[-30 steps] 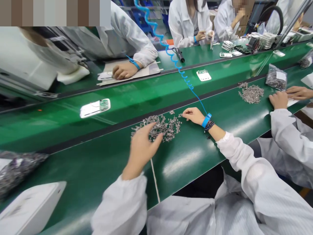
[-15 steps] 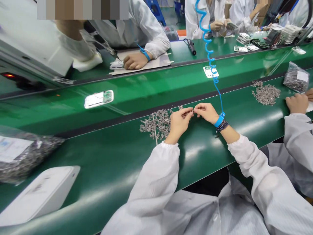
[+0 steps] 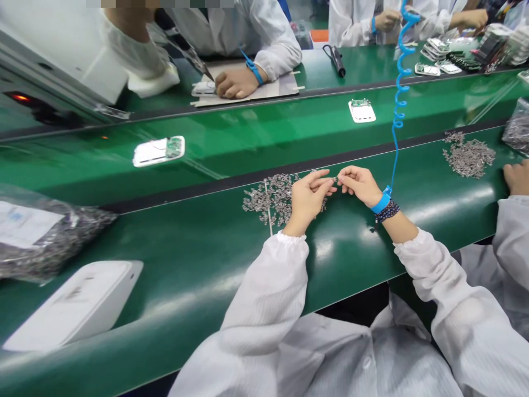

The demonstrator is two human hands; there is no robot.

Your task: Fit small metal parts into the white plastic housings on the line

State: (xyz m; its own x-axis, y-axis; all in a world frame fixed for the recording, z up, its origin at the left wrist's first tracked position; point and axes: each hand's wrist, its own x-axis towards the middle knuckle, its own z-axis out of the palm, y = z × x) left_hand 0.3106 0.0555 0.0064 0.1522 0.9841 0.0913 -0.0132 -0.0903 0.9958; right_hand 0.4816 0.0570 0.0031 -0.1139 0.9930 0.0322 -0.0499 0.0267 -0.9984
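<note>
My left hand (image 3: 309,199) is pinched around a tiny metal part (image 3: 335,178), its wrist beside a heap of small silvery metal parts (image 3: 268,199). Facing it, my right hand (image 3: 359,183) grips at the other side of the same tiny part, thumb and fingertips together. The part's exact kind is too small to make out. A thin pale stick (image 3: 268,212) lies across the heap. Round my right wrist sit a blue strap (image 3: 382,201) with a coiled blue cord (image 3: 400,102) and a dark beaded bracelet (image 3: 389,210).
A bag of metal parts (image 3: 78,226) and a white box (image 3: 78,303) lie at left. White casings with green boards (image 3: 159,151) rest on the green belt (image 3: 248,135). Another heap (image 3: 469,157) lies at right, near a co-worker's hand (image 3: 516,177). Co-workers sit across the belt.
The view has shifted a little, moving much of the scene. The casings on the belt have slid left relative to the table. Both hands still pinch the tiny part, fingertips slightly farther apart.
</note>
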